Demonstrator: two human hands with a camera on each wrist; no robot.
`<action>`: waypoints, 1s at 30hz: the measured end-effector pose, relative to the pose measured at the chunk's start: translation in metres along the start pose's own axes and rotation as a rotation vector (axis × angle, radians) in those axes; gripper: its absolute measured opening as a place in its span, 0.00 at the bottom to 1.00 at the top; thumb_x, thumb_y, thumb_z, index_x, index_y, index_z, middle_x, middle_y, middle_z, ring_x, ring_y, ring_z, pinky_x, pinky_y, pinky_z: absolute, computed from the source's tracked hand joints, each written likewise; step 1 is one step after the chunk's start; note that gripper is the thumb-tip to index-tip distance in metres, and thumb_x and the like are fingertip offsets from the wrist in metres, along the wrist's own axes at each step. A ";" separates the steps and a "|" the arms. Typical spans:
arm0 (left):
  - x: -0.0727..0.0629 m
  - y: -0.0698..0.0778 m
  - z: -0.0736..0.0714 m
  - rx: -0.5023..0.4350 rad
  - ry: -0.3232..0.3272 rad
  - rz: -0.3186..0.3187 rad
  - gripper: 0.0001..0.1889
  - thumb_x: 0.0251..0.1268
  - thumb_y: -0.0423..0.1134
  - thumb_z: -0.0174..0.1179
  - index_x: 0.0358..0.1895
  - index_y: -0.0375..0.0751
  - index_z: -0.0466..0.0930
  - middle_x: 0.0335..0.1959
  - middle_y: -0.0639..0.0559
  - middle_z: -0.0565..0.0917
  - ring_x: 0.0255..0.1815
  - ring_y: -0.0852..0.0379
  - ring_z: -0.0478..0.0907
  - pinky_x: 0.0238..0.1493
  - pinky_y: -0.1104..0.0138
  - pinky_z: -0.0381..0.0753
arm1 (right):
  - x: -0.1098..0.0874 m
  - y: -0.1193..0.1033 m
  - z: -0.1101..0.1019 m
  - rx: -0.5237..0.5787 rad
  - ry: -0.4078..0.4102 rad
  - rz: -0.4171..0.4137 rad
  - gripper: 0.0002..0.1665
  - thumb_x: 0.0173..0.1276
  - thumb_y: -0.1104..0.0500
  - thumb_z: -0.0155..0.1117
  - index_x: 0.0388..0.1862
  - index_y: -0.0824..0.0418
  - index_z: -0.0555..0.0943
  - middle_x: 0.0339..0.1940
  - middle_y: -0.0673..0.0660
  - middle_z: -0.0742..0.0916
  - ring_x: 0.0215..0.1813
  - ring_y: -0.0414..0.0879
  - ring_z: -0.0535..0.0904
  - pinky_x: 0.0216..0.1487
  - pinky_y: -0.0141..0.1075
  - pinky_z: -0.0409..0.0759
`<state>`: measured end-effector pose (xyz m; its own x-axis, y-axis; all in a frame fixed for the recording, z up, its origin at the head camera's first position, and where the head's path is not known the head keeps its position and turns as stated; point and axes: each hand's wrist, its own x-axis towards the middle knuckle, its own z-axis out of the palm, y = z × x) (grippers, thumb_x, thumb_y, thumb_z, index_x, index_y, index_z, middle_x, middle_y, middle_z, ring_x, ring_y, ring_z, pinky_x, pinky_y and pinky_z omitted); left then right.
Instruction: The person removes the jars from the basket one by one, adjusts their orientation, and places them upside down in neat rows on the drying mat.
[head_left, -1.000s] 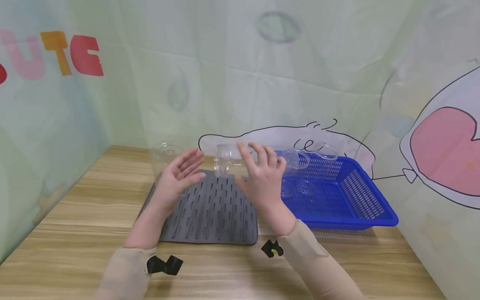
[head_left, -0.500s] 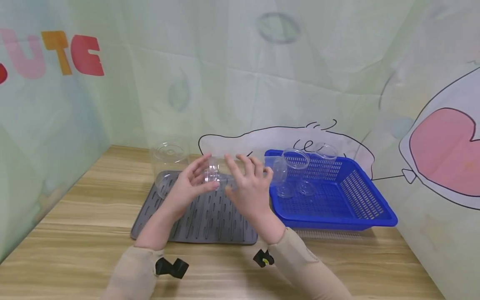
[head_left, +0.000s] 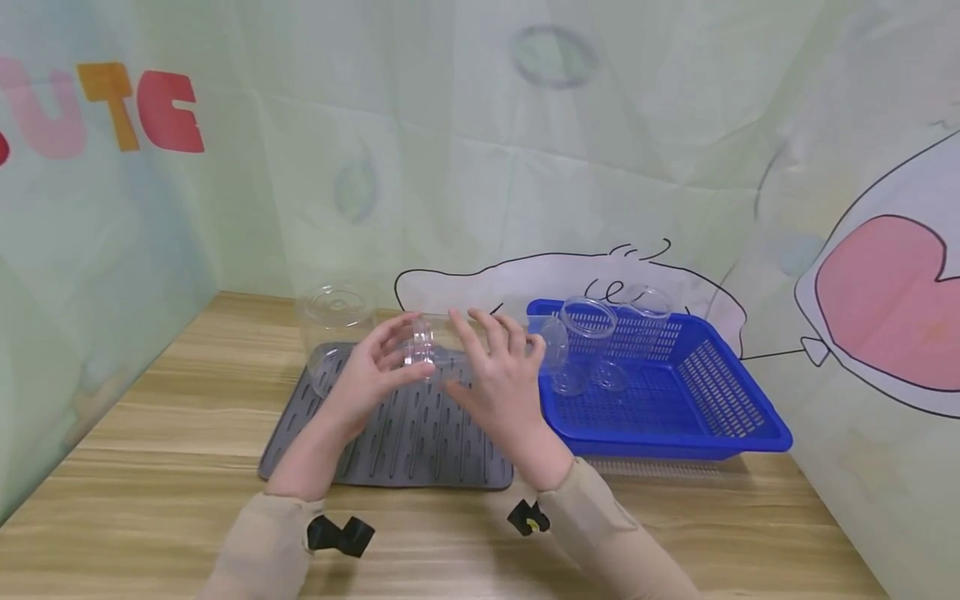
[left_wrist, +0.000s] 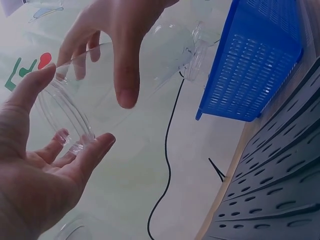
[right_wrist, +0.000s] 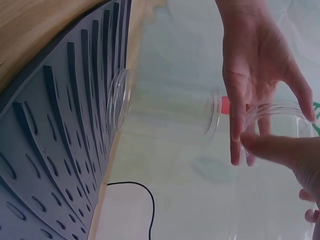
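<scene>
A clear plastic jar (head_left: 448,333) is held sideways above the drying mat, its ringed mouth to the left and its base to the right. My left hand (head_left: 369,371) grips the mouth end, thumb on the near side and fingers behind. Around the body of the jar, my right hand (head_left: 501,379) curls from the near side, fingers over the top. In the left wrist view, the right thumb (left_wrist: 127,75) lies along the jar wall. Another clear jar (head_left: 337,321) stands on the mat's back left corner; the right wrist view shows its ringed end (right_wrist: 118,102) against the mat.
Below the hands lies the grey ridged drying mat (head_left: 420,454) on a wooden table (head_left: 150,417). A blue plastic basket (head_left: 720,437) sits to its right, holding clear jars (head_left: 590,333). A printed curtain (head_left: 465,167) hangs behind.
The held jar has come left and slightly down with my right hand. My left hand, earlier apart from it with extended fingers, has moved in and taken the mouth end.
</scene>
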<state>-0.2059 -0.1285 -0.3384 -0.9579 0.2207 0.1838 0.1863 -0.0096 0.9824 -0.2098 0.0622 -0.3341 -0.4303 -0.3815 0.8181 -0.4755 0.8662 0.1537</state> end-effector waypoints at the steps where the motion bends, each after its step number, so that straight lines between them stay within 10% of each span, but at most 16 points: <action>1: 0.000 0.000 -0.001 -0.002 0.001 0.001 0.40 0.62 0.36 0.64 0.76 0.42 0.55 0.77 0.38 0.57 0.74 0.35 0.60 0.71 0.40 0.63 | 0.000 0.001 -0.001 0.019 0.011 -0.004 0.59 0.31 0.39 0.86 0.67 0.51 0.74 0.60 0.55 0.80 0.60 0.53 0.69 0.49 0.49 0.67; 10: -0.001 0.003 -0.007 -0.034 0.030 0.021 0.38 0.62 0.33 0.62 0.75 0.41 0.56 0.77 0.41 0.57 0.75 0.37 0.59 0.72 0.46 0.65 | 0.002 0.023 -0.003 0.330 0.206 0.117 0.54 0.42 0.38 0.80 0.66 0.60 0.72 0.62 0.60 0.78 0.63 0.58 0.68 0.57 0.54 0.66; 17: -0.001 0.005 -0.008 -0.158 0.032 0.085 0.32 0.64 0.28 0.56 0.71 0.44 0.60 0.70 0.50 0.69 0.64 0.55 0.74 0.59 0.71 0.79 | -0.004 0.035 0.000 0.641 0.231 0.441 0.61 0.54 0.24 0.61 0.74 0.64 0.62 0.72 0.65 0.69 0.75 0.62 0.58 0.76 0.61 0.52; 23: -0.001 0.004 -0.008 -0.258 0.020 0.138 0.31 0.64 0.26 0.52 0.71 0.43 0.58 0.66 0.55 0.70 0.65 0.57 0.74 0.60 0.72 0.79 | -0.007 0.036 0.001 1.059 0.201 0.777 0.70 0.49 0.30 0.72 0.80 0.56 0.47 0.80 0.54 0.57 0.80 0.49 0.51 0.79 0.52 0.55; 30: -0.001 0.002 -0.008 -0.348 -0.003 0.215 0.34 0.61 0.23 0.48 0.73 0.35 0.52 0.68 0.47 0.67 0.63 0.58 0.75 0.60 0.70 0.80 | -0.005 0.030 0.005 1.552 0.263 1.016 0.83 0.35 0.32 0.80 0.80 0.60 0.41 0.80 0.63 0.55 0.78 0.57 0.55 0.77 0.53 0.62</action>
<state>-0.2059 -0.1362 -0.3365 -0.9044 0.1804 0.3866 0.2969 -0.3848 0.8740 -0.2254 0.0886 -0.3362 -0.9178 0.2077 0.3384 -0.3946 -0.3835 -0.8350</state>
